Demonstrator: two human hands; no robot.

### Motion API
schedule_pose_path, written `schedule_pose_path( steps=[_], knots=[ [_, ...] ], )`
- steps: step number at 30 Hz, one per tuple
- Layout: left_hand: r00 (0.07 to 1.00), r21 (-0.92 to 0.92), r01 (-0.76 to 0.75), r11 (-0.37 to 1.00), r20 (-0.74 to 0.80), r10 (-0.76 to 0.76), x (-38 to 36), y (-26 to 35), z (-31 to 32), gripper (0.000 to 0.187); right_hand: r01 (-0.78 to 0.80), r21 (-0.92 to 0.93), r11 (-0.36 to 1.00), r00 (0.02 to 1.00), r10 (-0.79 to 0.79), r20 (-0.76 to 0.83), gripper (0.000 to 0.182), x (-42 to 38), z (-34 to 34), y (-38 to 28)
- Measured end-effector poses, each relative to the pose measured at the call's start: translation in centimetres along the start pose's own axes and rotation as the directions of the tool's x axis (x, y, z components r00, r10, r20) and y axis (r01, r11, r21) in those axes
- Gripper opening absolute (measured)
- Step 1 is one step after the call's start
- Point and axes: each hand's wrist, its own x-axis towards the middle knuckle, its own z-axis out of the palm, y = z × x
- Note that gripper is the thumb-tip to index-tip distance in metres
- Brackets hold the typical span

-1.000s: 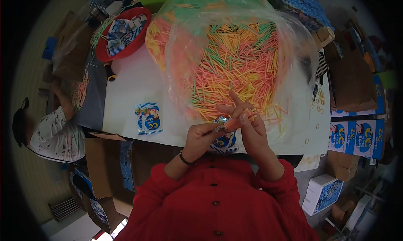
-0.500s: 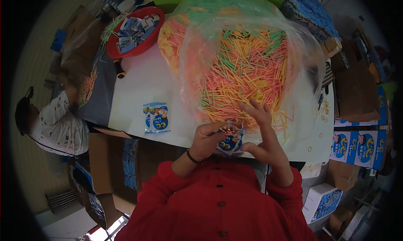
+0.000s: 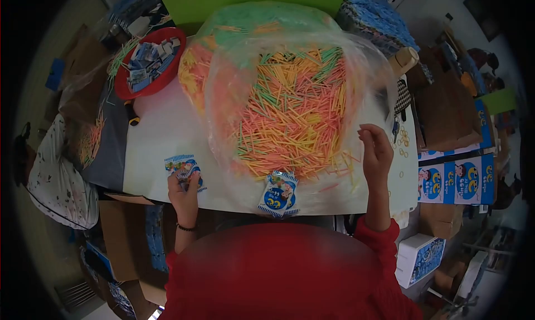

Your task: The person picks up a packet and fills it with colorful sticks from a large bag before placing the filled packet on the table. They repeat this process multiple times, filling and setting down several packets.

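My left hand [image 3: 183, 202] is at the left of the table, its fingers and thumb closed on a small blue-and-white printed packet [image 3: 181, 163]. Part of that packet is hidden under the fingers. Another blue packet [image 3: 280, 194], with striped ends, lies at the table's front edge, touching no hand. Behind it a big clear plastic bag [image 3: 223, 105] gapes, full of pink, yellow, orange and green sticks [image 3: 301, 111]. To the right of the bag my right hand [image 3: 378, 153] is raised with curled fingers together; anything between the fingertips is too small to make out.
A red basin [image 3: 167, 80] of packets stands at the back left. Loose rubber bands [image 3: 403, 142] and keys [image 3: 396, 129] lie on the right of the white table [image 3: 150, 147]. Cardboard boxes [image 3: 125, 236] stand below left. A person's patterned sleeve [image 3: 58, 175] is at far left.
The packet with sticks, held in my left hand before, is out of it; a packet now lies at the front edge. My left hand has gone left to the packets, my right hand right.
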Motion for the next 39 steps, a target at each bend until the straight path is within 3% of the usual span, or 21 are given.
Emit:
schedule_pose_path(
  steps=[1,2,3,6,10,14,16,17,19,20,22,26,28,29,31,32,33,34,35,37,39],
  knots=[
    [1.000,-0.006,-0.005,1.000,0.001,0.005,0.6,-0.4,-0.4,0.041,0.098,-0.203,0.974,0.994,-0.085,0.072,0.011,0.7,0.5,-0.3],
    [0.985,0.441,-0.163,0.882,0.027,0.168,1.2,-0.7,-0.7,0.047,0.150,-0.225,0.963,0.988,-0.136,0.078,0.009,1.5,1.3,-0.8],
    [0.947,0.787,-0.274,0.553,0.120,0.298,1.6,-0.8,-0.7,0.054,0.156,-0.225,0.962,0.987,-0.142,0.076,0.009,2.3,1.6,-0.5],
    [0.938,0.727,-0.231,0.646,-0.010,0.346,1.9,3.4,0.8,0.061,0.338,-0.358,0.870,0.939,-0.289,0.185,0.009,4.6,3.0,0.6],
    [0.882,0.734,-0.310,0.604,-0.016,0.471,1.6,4.7,0.6,0.058,0.307,-0.263,0.915,0.937,-0.242,0.253,0.012,7.7,6.5,1.3],
    [0.838,0.681,-0.471,0.561,0.145,0.527,0.0,6.3,1.7,0.053,0.182,-0.232,0.956,0.944,-0.103,0.315,0.028,10.7,13.7,2.7],
    [0.827,0.658,-0.511,0.553,0.200,0.526,-1.0,7.4,2.4,0.050,0.342,-0.621,0.706,0.934,-0.184,0.306,0.047,11.8,17.1,2.5],
    [0.821,0.632,-0.538,0.558,0.242,0.517,-1.4,7.9,2.5,0.047,0.344,-0.615,0.709,0.934,-0.190,0.303,0.047,11.9,18.4,2.0],
    [0.812,0.612,-0.564,0.555,0.284,0.510,-2.1,8.3,2.4,0.043,0.305,-0.795,0.525,0.920,0.053,0.388,0.048,12.2,20.4,0.6],
    [0.815,0.605,-0.564,0.562,0.298,0.496,-2.4,8.3,2.2,0.040,0.306,-0.790,0.531,0.920,0.050,0.390,0.048,12.3,21.3,1.3],
    [0.824,0.604,-0.556,0.571,0.311,0.473,-2.7,8.1,1.7,0.037,0.403,-0.837,0.371,0.894,0.038,0.447,0.034,11.9,23.3,3.7],
    [0.818,0.558,-0.570,0.603,0.318,0.479,-3.0,8.1,1.1,0.036,0.515,-0.786,0.342,0.839,-0.012,0.544,0.029,11.6,22.2,4.8],
    [0.812,0.553,-0.579,0.599,0.320,0.488,-3.0,8.2,1.2,0.035,0.341,-0.696,0.632,0.873,0.062,0.483,0.025,11.7,19.8,3.8],
    [0.780,0.527,-0.619,0.582,0.327,0.533,-3.0,8.1,1.3,0.035,0.344,-0.697,0.630,0.872,0.062,0.486,0.025,11.5,18.4,3.4],
    [0.750,0.497,-0.654,0.570,0.329,0.573,-3.2,8.4,2.2,0.035,-0.038,-0.233,0.972,0.901,0.134,0.412,0.021,10.4,16.0,2.8],
    [0.724,0.396,-0.690,0.606,0.362,0.588,-3.3,8.9,3.0,0.035,-0.036,-0.238,0.970,0.901,0.134,0.412,0.021,9.5,15.6,2.4],
    [0.692,0.288,-0.718,0.634,0.391,0.606,-3.3,9.4,4.0,0.035,-0.238,0.140,0.961,0.914,0.173,0.366,0.017,8.5,15.4,1.9],
    [0.690,0.282,-0.720,0.634,0.389,0.610,-3.3,9.8,5.1,0.035,-0.376,0.503,0.778,0.915,0.226,0.334,0.013,7.8,15.0,1.6],
    [0.653,0.199,-0.742,0.640,0.433,0.622,-3.2,10.0,6.3,0.035,-0.370,0.502,0.781,0.918,0.224,0.328,0.013,7.3,14.6,2.3],
    [0.603,0.109,-0.763,0.637,0.474,0.641,-3.1,10.3,8.2,0.035,0.096,0.145,0.985,0.958,-0.131,0.256,0.011,6.6,14.2,4.6],
    [0.500,0.032,-0.811,0.584,0.555,0.665,-3.2,10.2,9.6,0.036,0.088,0.109,0.990,0.953,-0.115,0.280,0.011,6.1,14.1,5.6]
  ],
)
